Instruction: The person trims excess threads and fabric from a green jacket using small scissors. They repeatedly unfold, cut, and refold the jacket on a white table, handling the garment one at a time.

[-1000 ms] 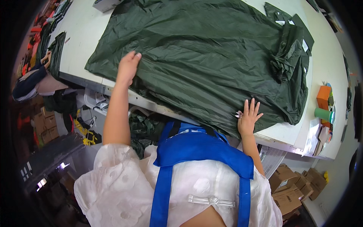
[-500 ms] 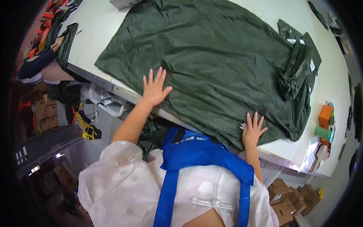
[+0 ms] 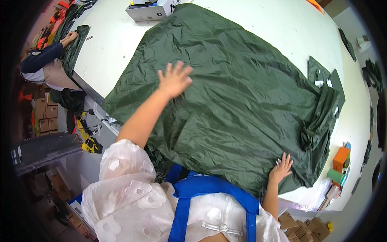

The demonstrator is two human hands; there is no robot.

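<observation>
A wide sheet of dark green fabric (image 3: 238, 92), thin and creased, lies spread on the white table and hangs over its near edge toward me. My left hand (image 3: 175, 80) is open over the left part of the fabric, its fingers apart and slightly blurred; whether it touches the cloth I cannot tell. Lower right, my right hand (image 3: 281, 168) rests open on the fabric near the table's front edge. Something small and pale shows at its fingers, too small to make out. At the right end the fabric is bunched into a gathered roll (image 3: 318, 121).
A grey-white box (image 3: 150, 13) holding small items stands at the far edge. Dark green pieces with white labels (image 3: 322, 78) lie at right, and a green thread spool (image 3: 336, 176) beside an orange box (image 3: 341, 159). A co-worker's arm (image 3: 44, 62) handles dark cloth at far left.
My left hand has moved forward, farther over the fabric. My right hand stays open on the cloth near the front edge. The view has shifted, showing more of the table's far side.
</observation>
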